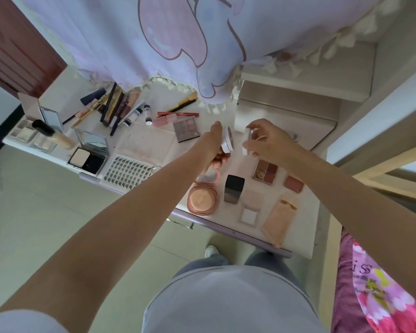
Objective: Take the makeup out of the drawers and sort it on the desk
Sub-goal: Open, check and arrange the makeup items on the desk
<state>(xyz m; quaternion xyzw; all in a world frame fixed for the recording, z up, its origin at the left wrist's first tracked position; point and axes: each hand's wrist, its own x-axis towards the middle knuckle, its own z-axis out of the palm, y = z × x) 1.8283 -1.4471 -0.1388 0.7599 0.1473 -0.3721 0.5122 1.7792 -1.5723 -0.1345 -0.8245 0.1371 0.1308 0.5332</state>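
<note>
Near the middle of the frame, above the white worktop (228, 169), we held a small round white jar (227, 142) in our left hand (215, 150), fingers curled round its side so that its open mouth faced right. Our right hand (267, 140) pinched the jar's white lid (247, 140) just beside it, apart from the jar. What the jar held we could not tell.

Writing was scarce: a red pencil (178, 114) toward the upper middle carried lettering too small to read, and pink fabric (380, 292) at the lower right showed the letters "SS".

Below our hands an open pink compact (202, 198) held a peach puff. Right of it stood a black-capped bottle (234, 189), then a four-pan eyeshadow quad (265, 172) in browns and reds, one pan crumbled. At the left a clear lash tray (127, 171) was filled with rows of dark lash clusters, and an open black compact (88, 158) held a pale powder pan under its mirror. Pens and tubes (115, 106) lay heaped at the upper left.
</note>
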